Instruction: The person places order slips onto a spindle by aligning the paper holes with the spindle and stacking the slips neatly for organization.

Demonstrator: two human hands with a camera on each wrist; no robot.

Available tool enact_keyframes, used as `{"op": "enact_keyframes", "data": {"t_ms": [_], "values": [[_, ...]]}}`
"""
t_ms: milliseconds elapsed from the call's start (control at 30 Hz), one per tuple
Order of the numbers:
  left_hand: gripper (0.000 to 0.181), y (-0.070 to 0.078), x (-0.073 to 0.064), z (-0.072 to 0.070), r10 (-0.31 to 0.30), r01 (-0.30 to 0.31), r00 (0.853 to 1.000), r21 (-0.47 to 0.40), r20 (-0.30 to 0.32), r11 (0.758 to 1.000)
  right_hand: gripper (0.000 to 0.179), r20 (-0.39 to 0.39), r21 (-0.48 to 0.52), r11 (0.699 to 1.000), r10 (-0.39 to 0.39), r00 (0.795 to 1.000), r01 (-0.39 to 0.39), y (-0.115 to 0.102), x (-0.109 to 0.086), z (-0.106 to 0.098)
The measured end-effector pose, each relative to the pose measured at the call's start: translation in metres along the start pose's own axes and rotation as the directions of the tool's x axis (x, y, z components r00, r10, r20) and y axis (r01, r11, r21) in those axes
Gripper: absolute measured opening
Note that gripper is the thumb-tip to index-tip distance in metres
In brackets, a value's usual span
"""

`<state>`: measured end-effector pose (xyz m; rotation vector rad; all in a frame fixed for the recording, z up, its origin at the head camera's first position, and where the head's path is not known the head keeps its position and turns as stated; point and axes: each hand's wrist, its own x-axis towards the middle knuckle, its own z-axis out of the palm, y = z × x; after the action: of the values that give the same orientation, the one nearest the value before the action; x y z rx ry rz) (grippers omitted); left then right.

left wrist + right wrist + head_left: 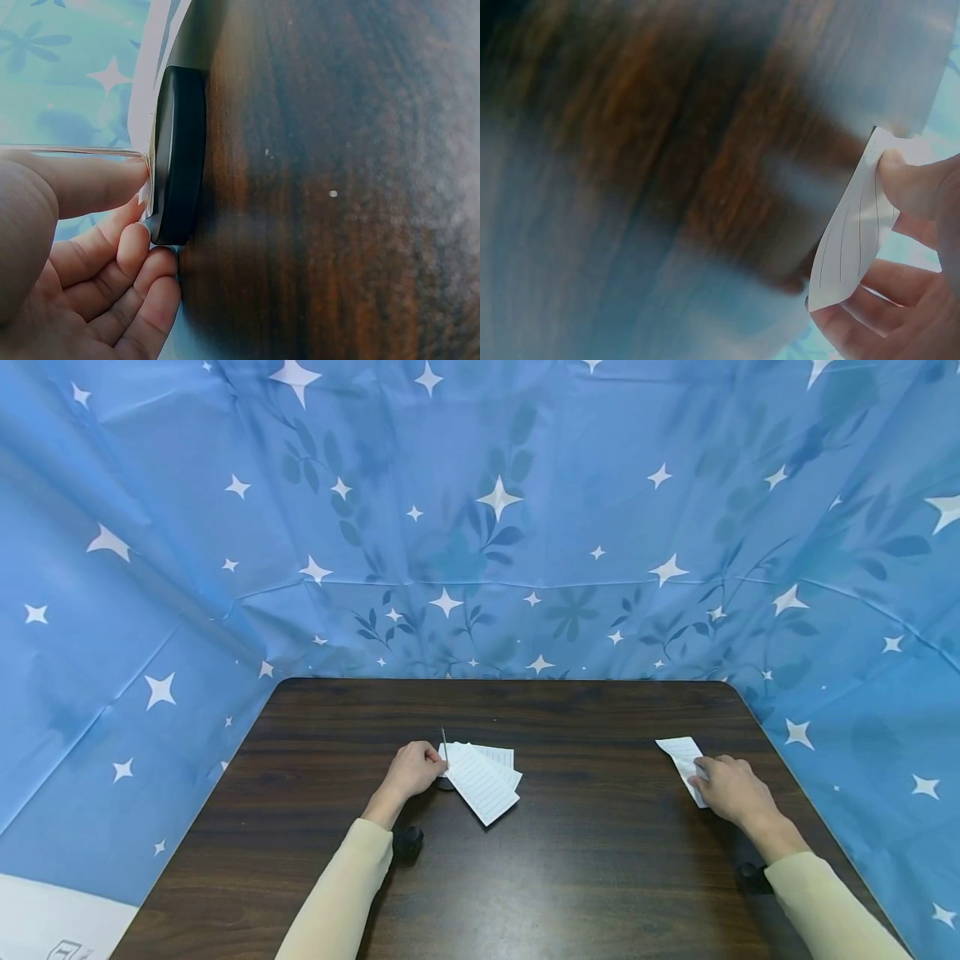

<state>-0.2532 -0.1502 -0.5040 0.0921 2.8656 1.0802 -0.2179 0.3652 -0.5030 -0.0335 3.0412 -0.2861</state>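
Several lined paper slips (483,787) lie fanned out on a bill spike left of the table's middle. Its thin metal spike (444,742) rises through their left end, above a round black base (180,157). My left hand (414,768) pinches the edge of the slips between thumb and forefinger, close beside the spike. In the left wrist view its other fingers are bent next to the base. On the right, my right hand (735,789) holds a single lined slip (851,232) between thumb and fingers. That slip is bent lengthwise, near the table surface.
Both hands work over a dark wood-grain table (585,843) with rounded far corners. A blue curtain (480,552) with white stars hangs behind it and at both sides. Something white (60,918) shows at the lower left, beyond the table edge.
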Motion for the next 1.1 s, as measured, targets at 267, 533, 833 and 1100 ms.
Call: {"op": "enact_keyframes", "data": {"t_ms": [267, 533, 833, 1100], "values": [[0.014, -0.001, 0.0, -0.001, 0.002, -0.002, 1.0, -0.008, 0.001, 1.0, 0.051, -0.018, 0.045, 0.998, -0.044, 0.999, 0.045, -0.005, 0.001, -0.002], [0.014, -0.002, 0.0, 0.0, 0.0, 0.0, 1.0, -0.014, 0.004, 1.0, 0.049, -0.043, 0.228, 0.97, -0.071, 0.997, 0.079, -0.017, 0.007, -0.003], [0.015, -0.003, 0.0, -0.001, -0.007, 0.008, 1.0, -0.046, 0.012, 0.999, 0.037, -0.04, 0.351, 0.934, -0.063, 0.997, 0.074, -0.028, 0.008, -0.002], [0.013, 0.0, -0.003, -0.005, -0.018, 0.02, 0.999, -0.064, 0.031, 0.998, 0.028, -0.058, 0.435, 0.897, -0.063, 0.996, 0.082, -0.043, 0.007, -0.002]]}}
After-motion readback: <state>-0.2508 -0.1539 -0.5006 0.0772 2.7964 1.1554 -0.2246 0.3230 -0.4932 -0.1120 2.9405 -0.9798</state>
